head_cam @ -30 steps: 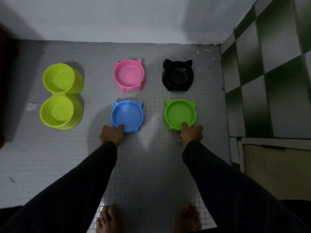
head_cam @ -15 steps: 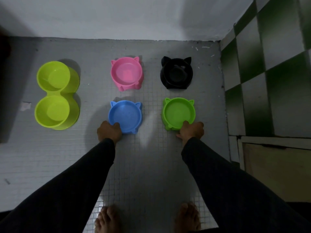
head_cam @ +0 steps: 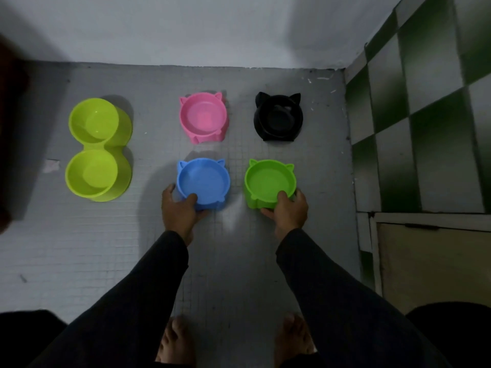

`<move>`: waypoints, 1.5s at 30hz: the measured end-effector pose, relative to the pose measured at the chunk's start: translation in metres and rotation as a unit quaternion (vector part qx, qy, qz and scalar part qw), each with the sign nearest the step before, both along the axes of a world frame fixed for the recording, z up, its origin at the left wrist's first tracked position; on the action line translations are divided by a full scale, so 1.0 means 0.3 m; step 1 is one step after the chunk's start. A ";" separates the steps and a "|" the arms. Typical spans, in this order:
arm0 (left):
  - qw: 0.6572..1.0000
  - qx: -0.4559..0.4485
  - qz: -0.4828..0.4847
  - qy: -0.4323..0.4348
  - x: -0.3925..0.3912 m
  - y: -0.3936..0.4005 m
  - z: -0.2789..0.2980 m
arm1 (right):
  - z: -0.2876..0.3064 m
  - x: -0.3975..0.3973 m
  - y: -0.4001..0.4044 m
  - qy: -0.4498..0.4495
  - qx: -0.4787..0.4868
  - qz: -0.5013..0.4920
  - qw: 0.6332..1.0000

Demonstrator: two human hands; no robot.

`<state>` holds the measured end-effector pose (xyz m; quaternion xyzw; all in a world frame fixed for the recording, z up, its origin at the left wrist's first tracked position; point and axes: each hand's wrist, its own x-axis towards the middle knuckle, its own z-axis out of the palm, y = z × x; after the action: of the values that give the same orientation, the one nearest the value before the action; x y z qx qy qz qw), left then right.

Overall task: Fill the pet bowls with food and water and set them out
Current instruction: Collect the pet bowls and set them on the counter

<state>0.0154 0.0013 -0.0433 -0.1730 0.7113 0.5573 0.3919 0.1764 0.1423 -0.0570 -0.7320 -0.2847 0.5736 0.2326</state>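
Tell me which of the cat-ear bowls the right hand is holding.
The green bowl, in the near row on the right: the right hand grips its near rim. The left hand holds the blue bowl.

Empty cat-eared bowls: blue bowl beside green bowl, pink bowl and black bowl behind.

Both arms in dark sleeves reach up from the bottom of the frame to its middle. The left hand grips the blue bowl, thumb on the rim. The right hand grips the green bowl the same way.
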 end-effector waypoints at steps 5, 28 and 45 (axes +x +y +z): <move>0.998 0.062 0.006 -0.016 0.024 -0.009 0.093 | 0.095 -0.001 -0.031 0.062 -0.010 0.000 0.998; 0.993 0.103 0.036 -0.043 0.040 -0.087 1.347 | 1.417 0.053 -0.109 0.120 -0.001 0.036 0.992; 0.981 0.194 0.016 0.005 0.100 -0.175 2.345 | 2.442 0.131 -0.205 0.215 0.061 0.005 0.975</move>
<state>0.0455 -0.0511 0.6604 -0.1023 0.5886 0.6915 0.4060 0.2156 0.0808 0.6757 -0.5745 -0.2656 0.7005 0.3297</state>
